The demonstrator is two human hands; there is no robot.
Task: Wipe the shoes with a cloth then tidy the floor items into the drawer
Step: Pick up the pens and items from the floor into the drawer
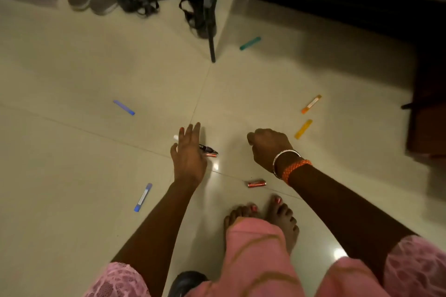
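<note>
Pale tiled floor [96, 67], black marker [208, 149] beneath flat left hand [188, 154], right hand [270, 147] curled, empty.

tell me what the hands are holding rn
Left hand is open over a marker, holding nothing. Right hand is curled; anything inside is hidden.

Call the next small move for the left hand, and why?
Probably lower the left hand and pinch the black marker just under its straight fingers; a battery lies right beside it. Both sit on the floor, nearer than the other scattered pens. The right hand is curled; whether it holds anything cannot be told.
</note>
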